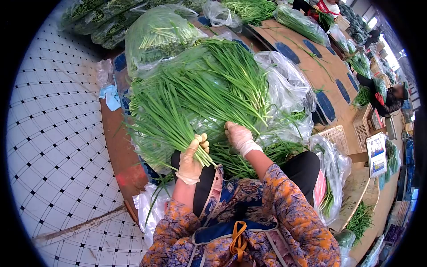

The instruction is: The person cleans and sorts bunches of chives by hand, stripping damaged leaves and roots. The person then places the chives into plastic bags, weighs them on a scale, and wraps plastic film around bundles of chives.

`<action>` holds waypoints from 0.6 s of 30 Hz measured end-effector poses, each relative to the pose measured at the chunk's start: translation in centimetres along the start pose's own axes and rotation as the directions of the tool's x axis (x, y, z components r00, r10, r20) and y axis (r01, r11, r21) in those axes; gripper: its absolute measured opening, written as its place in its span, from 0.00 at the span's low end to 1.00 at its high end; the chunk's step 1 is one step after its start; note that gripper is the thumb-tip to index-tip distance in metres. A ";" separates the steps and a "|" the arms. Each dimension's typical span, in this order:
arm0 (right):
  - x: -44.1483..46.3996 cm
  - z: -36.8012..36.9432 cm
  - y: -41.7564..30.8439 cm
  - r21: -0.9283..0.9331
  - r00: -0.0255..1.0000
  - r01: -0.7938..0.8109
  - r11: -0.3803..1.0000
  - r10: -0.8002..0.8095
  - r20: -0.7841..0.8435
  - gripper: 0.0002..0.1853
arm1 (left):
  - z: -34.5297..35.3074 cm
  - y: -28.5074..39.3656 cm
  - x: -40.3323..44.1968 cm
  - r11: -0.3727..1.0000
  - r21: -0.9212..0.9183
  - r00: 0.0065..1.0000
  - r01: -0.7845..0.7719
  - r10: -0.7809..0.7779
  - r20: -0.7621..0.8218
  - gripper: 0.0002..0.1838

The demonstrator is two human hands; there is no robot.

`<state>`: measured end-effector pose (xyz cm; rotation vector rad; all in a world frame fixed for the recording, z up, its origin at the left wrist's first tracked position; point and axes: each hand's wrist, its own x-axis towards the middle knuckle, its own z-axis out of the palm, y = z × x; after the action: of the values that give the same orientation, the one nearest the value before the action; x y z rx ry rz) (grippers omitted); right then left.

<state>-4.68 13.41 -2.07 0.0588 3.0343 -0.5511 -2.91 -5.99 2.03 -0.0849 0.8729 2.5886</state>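
Apron [211,235]: bottom centre, closest to view.
Left hand [191,164]: closed around a bunch of greens [171,127], centre frame.
Right hand [240,135]: curled at the pile's [213,80] lower edge; grip unclear.
Pile: upper centre, loose, seemingly not yet gathered.
Bag [149,29]: upper left, filled, apparently finished.

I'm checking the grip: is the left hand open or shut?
Shut: the gloved left hand is closed around a bunch of green stalks, its fingers curled and pale stalk ends sticking out.

The head view, circular and wide, looks forward and down onto the left hand [190,165] and right hand [241,138] at close range.
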 end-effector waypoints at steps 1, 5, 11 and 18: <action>-0.1 0.0 0.1 0.270 0.999 -0.047 0.962 0.048 0.003 0.07 | 0.0 0.0 0.0 1.000 -0.001 1.000 0.006 -0.006 0.008 0.09; -2.1 -4.4 -3.1 0.949 0.982 -0.191 0.250 0.054 0.183 0.04 | 1.6 -0.3 -0.2 1.000 0.013 0.998 0.029 -0.028 -0.054 0.11; -5.1 -4.5 -5.1 0.929 0.951 -0.139 0.342 -0.217 0.222 0.04 | 1.7 -3.7 0.5 0.961 -0.133 0.970 0.243 -0.243 0.021 0.18; -10.1 -5.5 0.4 0.706 0.713 -0.407 0.579 -0.282 0.642 0.08 | 0.1 -3.1 0.8 0.956 -0.256 0.989 0.144 -0.149 0.002 0.16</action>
<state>5.17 15.49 3.57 -0.0019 1.7729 -1.5217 -2.44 -3.38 0.16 -0.2369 0.5128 2.5483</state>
